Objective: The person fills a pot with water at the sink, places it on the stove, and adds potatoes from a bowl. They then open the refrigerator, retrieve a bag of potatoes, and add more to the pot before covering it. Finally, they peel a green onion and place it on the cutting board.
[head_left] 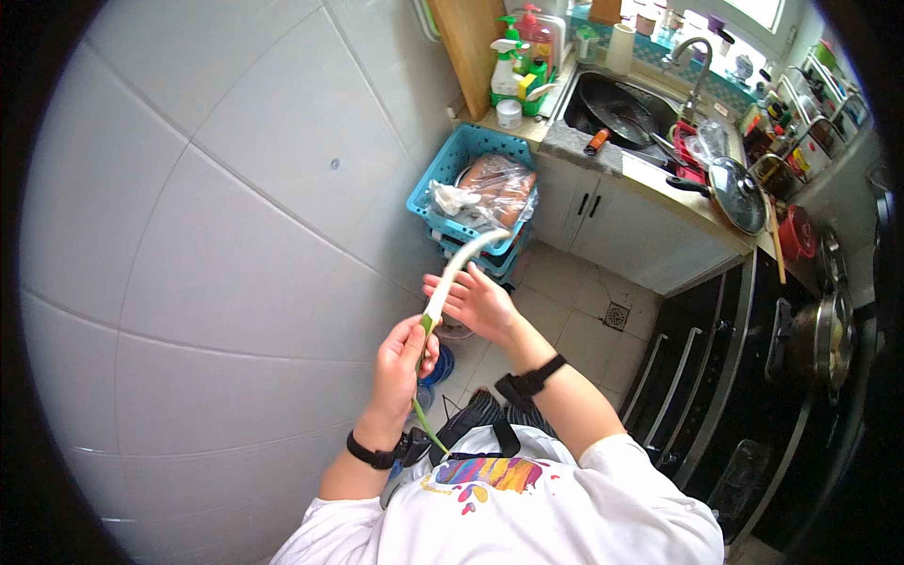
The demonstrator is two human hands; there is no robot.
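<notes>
My left hand (pixel 407 357) grips a long green onion (pixel 450 277) around its green middle part. The white stalk curves up and away to the right, while a thin green end hangs down toward my shirt. Beside the white stalk, my right hand (pixel 480 300) has its fingers spread and its palm toward the onion. Whether those fingers touch it I cannot tell. Just beyond the stalk's tip stands a blue plastic basket (pixel 470 141), stacked on others, with a clear plastic bag (pixel 498 187) of brownish items inside.
A sink (pixel 575 106) holding a black wok (pixel 614 109) is at the back right. Cleaning bottles (pixel 505 74) stand left of it. A glass pot lid (pixel 736 194) lies on the counter. The black stove (pixel 766 332) is on my right, the tiled wall (pixel 268 233) on my left.
</notes>
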